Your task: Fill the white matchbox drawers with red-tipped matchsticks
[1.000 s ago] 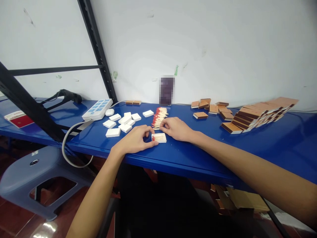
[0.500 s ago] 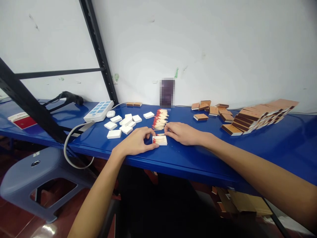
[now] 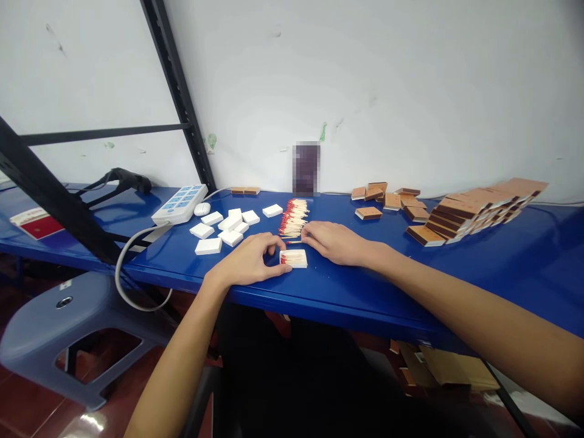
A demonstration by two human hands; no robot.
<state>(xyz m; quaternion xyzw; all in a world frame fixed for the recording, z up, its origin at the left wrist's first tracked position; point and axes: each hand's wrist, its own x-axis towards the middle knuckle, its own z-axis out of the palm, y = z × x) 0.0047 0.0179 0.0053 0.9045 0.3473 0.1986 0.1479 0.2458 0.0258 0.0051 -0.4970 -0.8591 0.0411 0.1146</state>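
My left hand (image 3: 255, 260) is closed round the left end of a small white matchbox tray (image 3: 302, 258), thumb at the near edge and fingers at the far edge. Inside the tray lie several red-tipped matches (image 3: 288, 258). Just beyond it, my right hand (image 3: 331, 242) pinches the pale end of a single match (image 3: 294, 242), whose red head points left. A row of loose matches (image 3: 295, 216), heads to the left, stretches away across the blue table behind that match.
White trays (image 3: 232, 223) lie scattered to the left, near a power strip (image 3: 180, 205) and a white earphone case (image 3: 202, 209). At right are loose brown matchboxes (image 3: 368, 213) and a leaning stack of them (image 3: 460, 210). The table's front edge (image 3: 319, 307) is close.
My right hand and its match have shifted slightly away from the tray, towards the row of matches. My left hand stays on the tray. The whole view has drifted a little.
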